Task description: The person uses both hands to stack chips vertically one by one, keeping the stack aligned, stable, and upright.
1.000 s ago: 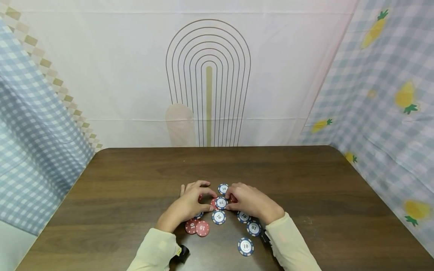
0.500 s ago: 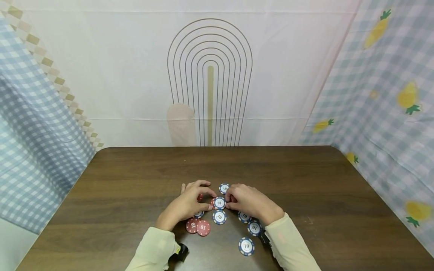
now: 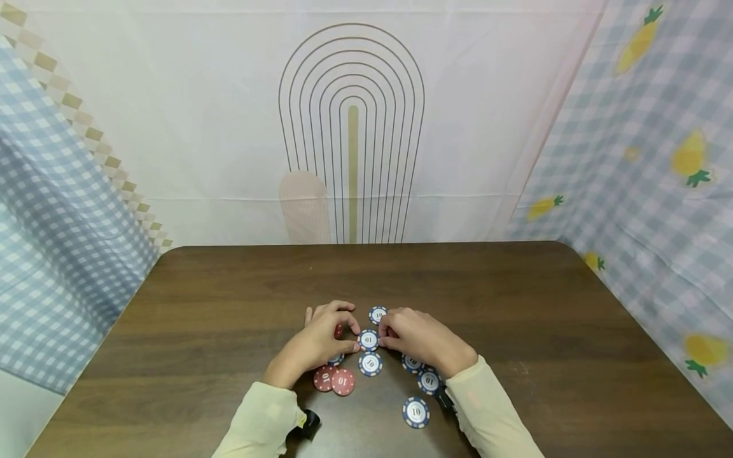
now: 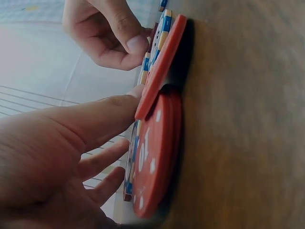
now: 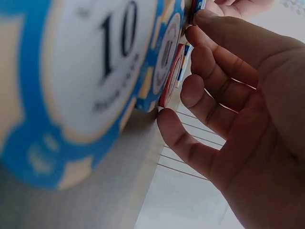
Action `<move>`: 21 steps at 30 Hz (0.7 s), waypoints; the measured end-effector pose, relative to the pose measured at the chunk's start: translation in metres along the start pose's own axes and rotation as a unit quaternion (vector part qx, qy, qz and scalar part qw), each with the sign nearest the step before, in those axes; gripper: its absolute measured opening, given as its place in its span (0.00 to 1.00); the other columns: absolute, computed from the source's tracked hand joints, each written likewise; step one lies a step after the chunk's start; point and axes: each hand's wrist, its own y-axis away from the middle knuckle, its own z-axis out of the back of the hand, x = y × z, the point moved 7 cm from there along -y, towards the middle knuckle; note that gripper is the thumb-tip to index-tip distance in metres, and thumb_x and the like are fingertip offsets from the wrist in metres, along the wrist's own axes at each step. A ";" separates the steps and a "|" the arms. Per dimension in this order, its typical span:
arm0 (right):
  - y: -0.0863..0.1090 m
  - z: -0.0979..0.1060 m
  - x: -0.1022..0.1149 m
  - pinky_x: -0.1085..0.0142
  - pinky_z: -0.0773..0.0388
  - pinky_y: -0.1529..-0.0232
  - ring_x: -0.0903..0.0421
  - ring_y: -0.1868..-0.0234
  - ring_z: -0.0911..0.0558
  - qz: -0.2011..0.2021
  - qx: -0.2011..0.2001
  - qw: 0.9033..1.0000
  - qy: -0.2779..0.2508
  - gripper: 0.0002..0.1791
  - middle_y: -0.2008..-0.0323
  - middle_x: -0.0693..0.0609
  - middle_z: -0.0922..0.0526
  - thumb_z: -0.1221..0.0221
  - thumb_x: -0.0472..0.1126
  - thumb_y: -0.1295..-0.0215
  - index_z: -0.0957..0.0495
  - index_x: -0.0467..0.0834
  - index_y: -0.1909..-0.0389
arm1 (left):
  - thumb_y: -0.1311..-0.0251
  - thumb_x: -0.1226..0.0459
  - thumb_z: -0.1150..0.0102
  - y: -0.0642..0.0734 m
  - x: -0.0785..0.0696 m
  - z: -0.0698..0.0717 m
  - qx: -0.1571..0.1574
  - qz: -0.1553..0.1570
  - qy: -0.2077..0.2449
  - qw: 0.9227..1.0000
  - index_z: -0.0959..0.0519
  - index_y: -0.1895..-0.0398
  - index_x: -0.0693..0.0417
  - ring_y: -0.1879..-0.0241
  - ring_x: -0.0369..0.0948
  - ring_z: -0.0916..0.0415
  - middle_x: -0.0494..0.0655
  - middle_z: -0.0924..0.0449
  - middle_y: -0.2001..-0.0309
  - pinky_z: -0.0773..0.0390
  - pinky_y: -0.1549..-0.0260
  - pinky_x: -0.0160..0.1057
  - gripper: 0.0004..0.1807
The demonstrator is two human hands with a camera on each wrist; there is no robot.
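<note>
Between the two hands lies a blue-and-white poker chip [image 3: 368,340], marked 10, with a red edge barely showing beneath it. My left hand [image 3: 322,336] curls thumb and index finger round its left side. From the right, thumb and forefinger of my right hand [image 3: 424,337] close on its other edge. Another blue chip [image 3: 370,364] sits just nearer me, and one more blue chip [image 3: 377,315] lies beyond. In the left wrist view, a tilted red chip [image 4: 159,69] partly hides the fingertips' contact. A large blue chip [image 5: 90,71] fills much of the right wrist view.
Two overlapping red chips [image 3: 343,383] lie by the left wrist, with a blue chip [image 3: 336,360] partly under that hand. Near the right wrist are blue chips [image 3: 428,381] and a separate one [image 3: 415,413]. Patterned cloths surround the brown wooden table [image 3: 229,286].
The upper blue chip between the hands has shifted left, covering the red chip that showed beneath it. Both hands stay in nearly the same place.
</note>
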 end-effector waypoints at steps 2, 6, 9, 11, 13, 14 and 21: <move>0.000 0.000 -0.001 0.67 0.25 0.68 0.65 0.72 0.26 -0.001 0.000 1.000 0.002 0.04 0.68 0.60 0.19 0.33 0.42 0.27 0.14 0.49 0.64 | 0.41 0.66 0.22 0.000 -0.001 0.000 -0.002 -0.001 0.001 1.000 0.16 0.67 0.44 0.28 0.64 0.38 0.55 0.26 0.31 0.58 0.26 0.72 0.09; 0.000 -0.001 -0.003 0.67 0.25 0.68 0.65 0.72 0.26 -0.006 0.003 1.000 0.003 0.04 0.68 0.60 0.19 0.33 0.43 0.27 0.14 0.49 0.63 | 0.41 0.66 0.22 -0.001 0.000 -0.002 0.002 0.003 0.006 1.000 0.16 0.66 0.45 0.27 0.63 0.39 0.55 0.27 0.30 0.60 0.26 0.71 0.09; 0.000 0.000 -0.003 0.67 0.24 0.67 0.64 0.71 0.25 -0.001 0.001 1.000 0.001 0.03 0.67 0.60 0.18 0.34 0.42 0.26 0.14 0.48 0.62 | 0.42 0.66 0.22 -0.002 -0.001 -0.002 0.004 0.005 0.010 1.000 0.15 0.66 0.46 0.27 0.63 0.39 0.54 0.27 0.30 0.63 0.26 0.73 0.09; 0.001 0.001 -0.004 0.66 0.23 0.65 0.64 0.70 0.25 0.004 0.000 1.000 -0.001 0.03 0.65 0.59 0.17 0.35 0.41 0.25 0.14 0.48 0.60 | 0.42 0.66 0.22 -0.002 -0.002 -0.001 0.006 0.006 0.012 1.000 0.15 0.66 0.46 0.26 0.62 0.39 0.54 0.27 0.30 0.65 0.26 0.74 0.09; 0.001 0.002 -0.004 0.65 0.23 0.64 0.64 0.69 0.24 0.010 -0.001 1.000 -0.006 0.03 0.64 0.58 0.16 0.36 0.40 0.25 0.13 0.48 0.60 | 0.42 0.66 0.22 -0.002 -0.002 0.000 0.008 0.006 0.011 1.000 0.16 0.66 0.46 0.27 0.62 0.38 0.54 0.27 0.30 0.66 0.26 0.75 0.09; 0.002 0.002 -0.004 0.65 0.23 0.64 0.63 0.69 0.24 0.010 0.000 1.000 -0.008 0.03 0.64 0.58 0.16 0.36 0.40 0.24 0.13 0.48 0.59 | 0.42 0.66 0.22 -0.002 -0.002 0.001 0.010 0.006 0.008 1.000 0.16 0.65 0.45 0.27 0.62 0.38 0.53 0.27 0.30 0.66 0.27 0.75 0.09; 0.005 0.006 -0.005 0.65 0.21 0.60 0.64 0.65 0.23 0.018 -0.001 0.999 -0.042 0.04 0.60 0.58 0.16 0.36 0.40 0.24 0.14 0.48 0.56 | 0.39 0.64 0.24 -0.001 -0.001 0.000 0.025 0.007 -0.009 1.000 0.15 0.52 0.43 0.25 0.62 0.40 0.55 0.29 0.27 0.65 0.27 0.76 0.14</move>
